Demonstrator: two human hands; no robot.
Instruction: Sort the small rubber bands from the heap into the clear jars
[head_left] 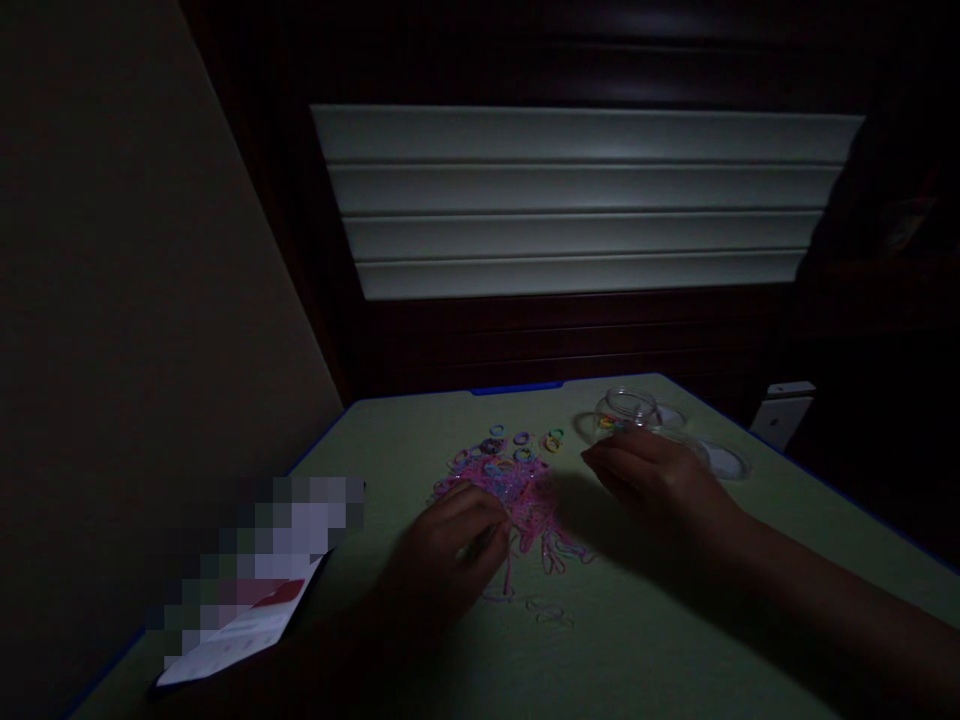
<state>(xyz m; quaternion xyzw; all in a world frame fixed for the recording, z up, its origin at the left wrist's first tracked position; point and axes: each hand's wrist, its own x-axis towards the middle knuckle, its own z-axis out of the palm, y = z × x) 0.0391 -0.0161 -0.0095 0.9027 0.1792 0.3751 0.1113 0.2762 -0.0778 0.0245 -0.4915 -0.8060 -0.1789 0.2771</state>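
A tangled pile of small elastic bands [525, 510], mostly pink with some blue and purple, lies on the pale green table. Thicker coloured hair ties [553, 443] are scattered along its far side. At the near left of the pile, my left hand [450, 545] has thumb and fingers pinched together; a pink strand shows just below them, but whether it is held I cannot tell. My right hand [660, 478] is closed, fingertips together, above the table in front of a clear jar [630, 403]. Some coloured ties show inside the jar. Anything in the right fingertips is hidden.
A lit phone or tablet screen [232, 635], partly blurred out, is at the table's left. Clear round lids [726, 460] lie by the jar. The table [405, 420] has a blue edge. Behind it stands dark wood with pale slats [585, 185]; a white box [781, 420] is beyond the right side.
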